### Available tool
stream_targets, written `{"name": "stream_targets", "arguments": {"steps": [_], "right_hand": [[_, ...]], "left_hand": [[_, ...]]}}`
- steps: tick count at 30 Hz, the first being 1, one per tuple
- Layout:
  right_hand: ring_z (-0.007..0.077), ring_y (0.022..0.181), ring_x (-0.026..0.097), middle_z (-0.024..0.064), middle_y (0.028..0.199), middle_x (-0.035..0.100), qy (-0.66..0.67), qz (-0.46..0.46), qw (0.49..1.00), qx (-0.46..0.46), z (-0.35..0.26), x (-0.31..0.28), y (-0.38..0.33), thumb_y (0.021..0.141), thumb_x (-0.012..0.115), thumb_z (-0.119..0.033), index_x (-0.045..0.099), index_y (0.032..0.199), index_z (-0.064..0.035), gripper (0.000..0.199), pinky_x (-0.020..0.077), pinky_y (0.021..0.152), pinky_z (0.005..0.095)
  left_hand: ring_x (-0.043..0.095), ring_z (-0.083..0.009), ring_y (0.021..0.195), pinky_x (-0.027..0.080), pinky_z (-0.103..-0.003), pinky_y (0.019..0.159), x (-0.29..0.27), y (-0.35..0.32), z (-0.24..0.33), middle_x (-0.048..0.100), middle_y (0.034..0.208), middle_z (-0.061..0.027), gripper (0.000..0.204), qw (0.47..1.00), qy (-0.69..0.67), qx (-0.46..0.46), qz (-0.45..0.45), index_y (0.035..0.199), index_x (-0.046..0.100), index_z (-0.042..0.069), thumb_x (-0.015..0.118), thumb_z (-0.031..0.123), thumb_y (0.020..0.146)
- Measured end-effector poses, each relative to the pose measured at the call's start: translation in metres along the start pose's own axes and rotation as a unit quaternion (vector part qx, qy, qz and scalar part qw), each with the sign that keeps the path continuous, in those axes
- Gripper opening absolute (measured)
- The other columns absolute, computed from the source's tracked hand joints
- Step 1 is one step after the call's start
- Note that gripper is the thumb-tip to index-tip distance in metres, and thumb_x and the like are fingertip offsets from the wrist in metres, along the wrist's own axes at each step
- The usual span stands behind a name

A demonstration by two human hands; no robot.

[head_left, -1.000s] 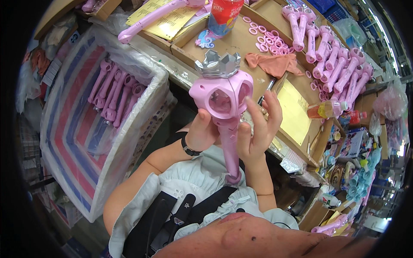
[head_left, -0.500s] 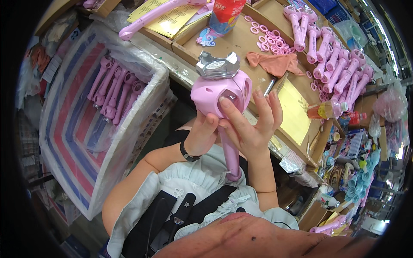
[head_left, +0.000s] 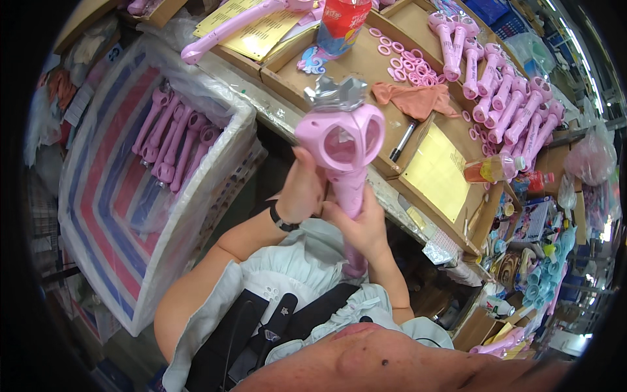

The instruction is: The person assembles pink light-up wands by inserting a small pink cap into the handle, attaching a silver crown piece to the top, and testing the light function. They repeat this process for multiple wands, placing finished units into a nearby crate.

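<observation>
A pink toy wand [head_left: 341,140] stands upright in front of me, with a silver crown [head_left: 337,93] on its round head and oval openings in the sides. My left hand [head_left: 302,189] steadies it from below the head on the left, thumb up against the pink plastic, the other fingers mostly hidden behind. Around the upper handle, my right hand [head_left: 366,224] is closed, its thumb across the front. The handle's lower end reaches down to my light apron.
A lined crate [head_left: 140,261] on the left holds several pink wand parts [head_left: 173,134]. On the cardboard-topped bench lie pink rings [head_left: 418,67], an orange cloth [head_left: 418,98], a marker pen [head_left: 403,140], a yellow sheet [head_left: 436,173], a drink bottle [head_left: 493,168] and piled pink wands [head_left: 516,104].
My right hand has left the wand's head and now grips the handle below it. The head has turned, showing its oval opening uncovered. My left hand has shifted slightly.
</observation>
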State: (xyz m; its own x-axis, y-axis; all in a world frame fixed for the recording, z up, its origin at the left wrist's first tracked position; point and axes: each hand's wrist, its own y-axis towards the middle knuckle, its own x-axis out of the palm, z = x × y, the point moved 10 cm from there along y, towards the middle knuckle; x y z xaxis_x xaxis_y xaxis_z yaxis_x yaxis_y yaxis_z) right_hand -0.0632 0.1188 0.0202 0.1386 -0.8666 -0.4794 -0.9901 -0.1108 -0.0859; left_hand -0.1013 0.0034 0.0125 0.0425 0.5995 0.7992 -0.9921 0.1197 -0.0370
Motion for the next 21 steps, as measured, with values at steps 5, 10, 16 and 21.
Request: {"name": "stream_targets", "arguments": {"steps": [5,10,16,21], "right_hand": [[0.0145,0.069,0.061,0.0109,0.090,0.064,0.261,0.109,0.958,-0.050,0.008,-0.051,-0.006,0.073,0.074,-0.016,0.054,0.103,-0.0004,0.039,0.0512,0.066,0.0322],[0.0395,0.075,0.063,0.0226,0.086,0.063,-0.085,-0.039,0.995,-0.037,0.007,0.010,0.007,0.074,0.070,-0.028,0.049,0.106,-0.0002,0.048,0.0504,0.069,0.0413],[0.0416,0.078,0.062,0.0246,0.084,0.063,-0.034,-0.012,0.999,-0.035,0.004,0.013,-0.005,0.075,0.068,-0.030,0.049,0.105,-0.0013,0.046,0.0490,0.068,0.0435],[0.0313,0.074,0.065,0.0197,0.083,0.064,0.020,-0.016,1.000,0.016,0.000,0.000,-0.008,0.074,0.072,-0.026,0.052,0.103,-0.0009,0.043,0.0496,0.067,0.0375]], "left_hand": [[0.047,-0.0308,0.120,0.036,-0.040,0.104,-0.038,0.035,0.021,0.050,0.126,-0.0222,0.072,0.974,-0.200,-0.018,0.105,0.121,0.047,-0.004,0.033,0.060,0.091],[0.054,-0.0244,0.111,0.041,-0.038,0.097,-0.015,0.040,0.011,0.057,0.117,-0.0139,0.047,0.975,-0.218,-0.046,0.022,0.119,0.051,0.001,0.035,0.040,0.097],[0.057,-0.0224,0.106,0.043,-0.035,0.094,-0.012,0.031,0.020,0.059,0.115,-0.0117,0.042,0.981,-0.193,-0.001,-0.002,0.118,0.051,0.003,0.034,0.035,0.098],[0.057,-0.0226,0.104,0.043,-0.034,0.093,-0.015,0.031,0.014,0.059,0.114,-0.0116,0.045,0.979,-0.202,-0.026,0.011,0.117,0.051,0.001,0.035,0.038,0.097]]}}
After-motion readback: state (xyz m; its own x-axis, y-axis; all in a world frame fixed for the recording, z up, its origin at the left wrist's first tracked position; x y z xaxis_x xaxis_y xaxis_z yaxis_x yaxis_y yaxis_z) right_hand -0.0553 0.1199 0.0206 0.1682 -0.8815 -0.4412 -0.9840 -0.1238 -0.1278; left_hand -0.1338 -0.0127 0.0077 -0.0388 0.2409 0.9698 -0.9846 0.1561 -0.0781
